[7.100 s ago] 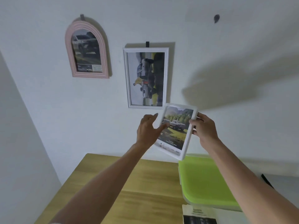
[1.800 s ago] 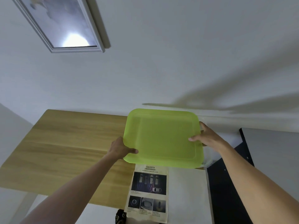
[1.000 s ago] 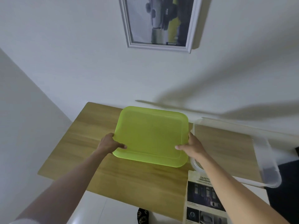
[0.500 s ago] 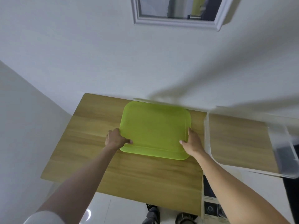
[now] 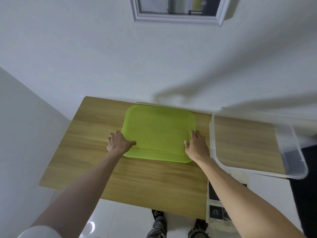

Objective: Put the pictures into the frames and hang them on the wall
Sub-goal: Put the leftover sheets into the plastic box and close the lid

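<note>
A white picture frame (image 5: 178,16) hangs on the wall above the table's far edge, only its lower part in view. Below it a green lid (image 5: 158,133) lies flat on the wooden table (image 5: 96,152), near the far edge. The left hand (image 5: 118,142) grips the lid's left side, thumb on top. The right hand (image 5: 197,146) holds its right side, fingers fairly straight along the edge. A clear plastic bin (image 5: 257,145) sits at the table's right end, and a printed leaflet (image 5: 217,208) overhangs the near right corner.
</note>
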